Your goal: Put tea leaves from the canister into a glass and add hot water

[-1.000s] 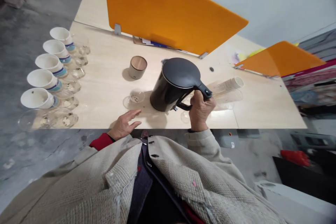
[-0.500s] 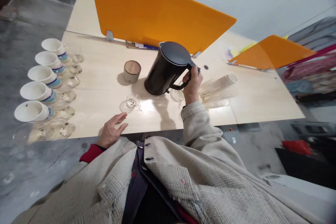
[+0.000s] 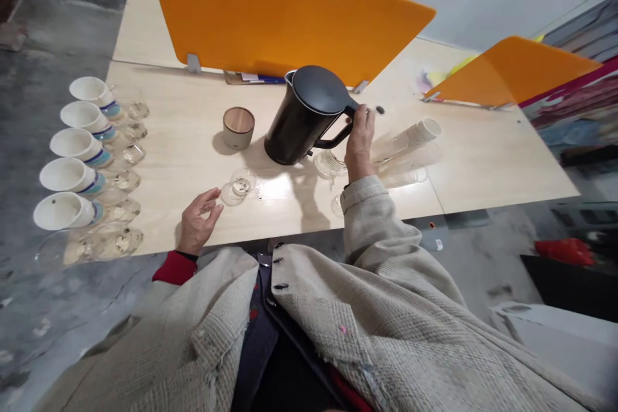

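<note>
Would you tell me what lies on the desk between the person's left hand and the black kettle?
In the head view, a small clear glass cup sits between the left hand and the black kettle.

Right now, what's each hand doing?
Left hand: open, empty, beside the small glass cup.
Right hand: its grip closed on the black kettle handle.

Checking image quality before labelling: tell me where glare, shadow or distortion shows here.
Head view: glare on the table beside the small glass cup; the black kettle, under the right hand, casts a shadow toward the viewer; the clear glasses by the white cups look faint; edges bend and smear.
</note>
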The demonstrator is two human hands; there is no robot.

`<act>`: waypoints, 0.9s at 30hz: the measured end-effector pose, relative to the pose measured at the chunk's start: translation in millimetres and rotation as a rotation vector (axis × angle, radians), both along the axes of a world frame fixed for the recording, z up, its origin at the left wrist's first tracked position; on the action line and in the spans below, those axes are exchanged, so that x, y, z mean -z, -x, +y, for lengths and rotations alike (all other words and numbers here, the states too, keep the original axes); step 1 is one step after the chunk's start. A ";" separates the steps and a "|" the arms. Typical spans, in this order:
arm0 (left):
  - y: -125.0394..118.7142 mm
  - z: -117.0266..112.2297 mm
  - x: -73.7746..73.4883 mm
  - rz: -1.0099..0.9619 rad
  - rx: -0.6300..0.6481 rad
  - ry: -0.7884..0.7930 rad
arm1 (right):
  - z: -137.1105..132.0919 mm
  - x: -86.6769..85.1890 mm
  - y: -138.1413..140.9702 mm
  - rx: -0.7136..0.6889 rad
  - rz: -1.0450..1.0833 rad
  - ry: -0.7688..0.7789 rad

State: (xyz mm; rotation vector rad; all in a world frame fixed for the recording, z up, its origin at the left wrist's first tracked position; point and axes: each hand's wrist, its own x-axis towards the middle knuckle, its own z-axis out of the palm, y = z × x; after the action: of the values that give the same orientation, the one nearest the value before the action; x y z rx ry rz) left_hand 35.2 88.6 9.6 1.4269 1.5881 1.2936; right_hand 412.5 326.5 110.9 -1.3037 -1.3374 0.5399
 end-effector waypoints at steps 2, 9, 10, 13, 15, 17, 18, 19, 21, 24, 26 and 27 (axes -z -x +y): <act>1.2 4.5 3.6 0.002 -0.011 0.001 | -35.0 0.8 10.4 0.221 -0.004 -0.169; -4.7 30.5 21.2 0.147 0.149 -0.002 | -144.7 63.0 88.1 -0.330 -0.199 0.172; -5.7 35.0 23.4 0.181 0.162 -0.009 | -147.3 74.2 97.3 -0.422 -0.230 0.254; -8.8 45.7 28.7 0.287 0.186 -0.027 | -143.6 97.0 116.7 -0.589 -0.277 0.377; -10.8 48.7 31.4 0.347 0.193 -0.044 | -139.7 103.2 124.1 -0.645 -0.288 0.375; -12.6 48.2 33.2 0.386 0.202 -0.053 | -138.6 105.1 128.6 -0.678 -0.301 0.350; -13.4 46.9 33.8 0.398 0.205 -0.055 | -139.3 105.5 130.2 -0.685 -0.306 0.341; -14.0 45.2 34.1 0.406 0.206 -0.057 | -140.4 106.1 131.5 -0.687 -0.311 0.336; -14.5 41.4 34.1 0.417 0.206 -0.064 | -143.5 108.1 132.7 -0.684 -0.322 0.339; -13.8 36.4 33.6 0.420 0.197 -0.084 | -145.6 112.5 128.6 -0.661 -0.335 0.332; -13.0 34.6 33.9 0.413 0.176 -0.081 | -142.1 114.8 119.0 -0.553 -0.297 0.293; -12.7 34.1 34.3 0.410 0.163 -0.077 | -138.2 115.4 111.8 -0.462 -0.256 0.265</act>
State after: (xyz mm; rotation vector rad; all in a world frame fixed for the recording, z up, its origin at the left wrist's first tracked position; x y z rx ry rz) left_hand 47.9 122.7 -24.8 1.9210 1.6443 1.0211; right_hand 300.7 188.2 -4.5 -1.3072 -1.8482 0.9151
